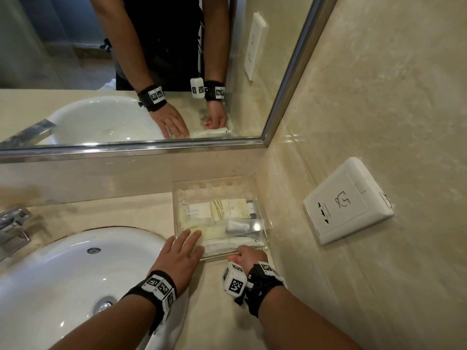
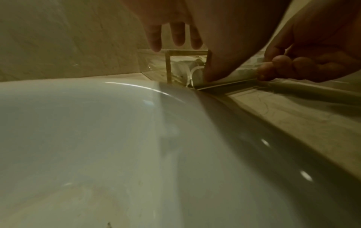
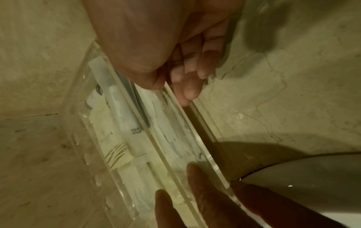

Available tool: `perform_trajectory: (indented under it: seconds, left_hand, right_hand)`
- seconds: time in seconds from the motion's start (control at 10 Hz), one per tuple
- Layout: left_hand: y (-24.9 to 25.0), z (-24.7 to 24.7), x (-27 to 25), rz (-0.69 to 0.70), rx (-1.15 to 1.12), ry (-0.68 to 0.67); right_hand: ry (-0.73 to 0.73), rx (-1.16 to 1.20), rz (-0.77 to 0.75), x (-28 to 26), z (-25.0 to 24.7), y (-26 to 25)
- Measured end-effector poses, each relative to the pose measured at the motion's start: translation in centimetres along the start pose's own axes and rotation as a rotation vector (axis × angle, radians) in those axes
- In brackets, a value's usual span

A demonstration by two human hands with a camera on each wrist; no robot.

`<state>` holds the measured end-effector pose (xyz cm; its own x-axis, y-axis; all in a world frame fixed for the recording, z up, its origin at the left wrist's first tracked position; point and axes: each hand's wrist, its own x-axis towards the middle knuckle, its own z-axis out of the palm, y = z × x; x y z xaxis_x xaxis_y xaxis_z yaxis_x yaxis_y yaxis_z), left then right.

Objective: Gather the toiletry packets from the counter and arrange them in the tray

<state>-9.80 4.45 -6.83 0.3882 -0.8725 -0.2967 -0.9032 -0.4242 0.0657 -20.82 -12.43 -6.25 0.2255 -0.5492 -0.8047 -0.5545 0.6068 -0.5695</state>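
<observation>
While our left hand (image 1: 180, 251) lies flat, fingers straight over the tray's (image 1: 177, 198) near-left corner, likely steadying it beside the sink (image 1: 75, 269), our right hand (image 1: 249, 256) pinches the near rim, seemingly to square it on the tabletop (image 1: 126, 213); toiletry packets (image 1: 219, 213) fill the tray.

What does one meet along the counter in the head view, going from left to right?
Faucet → sink → left hand → clear tray of toiletry packets → wall socket plate.
</observation>
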Motion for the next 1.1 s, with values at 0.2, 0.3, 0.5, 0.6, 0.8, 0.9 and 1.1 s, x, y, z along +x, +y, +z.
perform_trajectory:
  seconds: [0.2, 0.3, 0.5, 0.6, 0.8, 0.9, 1.1]
  left_hand:
    - [-1.0, 0.5, 0.8, 0.004, -0.044, 0.018]
    - [-1.4, 0.7, 1.0, 0.012, -0.060, 0.018]
    - [-1.8, 0.8, 1.5, 0.023, -0.086, 0.046]
    - [-1.7, 0.7, 1.7, 0.016, -0.069, 0.021]
    - [-1.7, 0.5, 1.8, 0.004, -0.070, -0.036]
    - [-0.9, 0.3, 1.7, -0.016, -0.100, -0.027]
    - [-0.2, -1.4, 1.5, -0.062, -0.148, -0.068]
  right_hand:
    - [0.004, 0.024, 0.036, -0.6, 0.1, -0.2]
    - [0.002, 0.050, 0.034, -0.2, 0.5, -0.3]
    - [0.019, 0.118, 0.014, 0.5, 1.4, -1.0]
    - [0.025, 0.163, 0.001, 0.7, 1.8, -1.3]
    - [0.035, 0.172, -0.017, 0.8, 2.0, -1.6]
    - [0.018, 0.169, -0.049, 0.7, 1.9, -1.3]
    - [-0.067, 0.120, -0.100, 0.4, 1.9, 0.2]
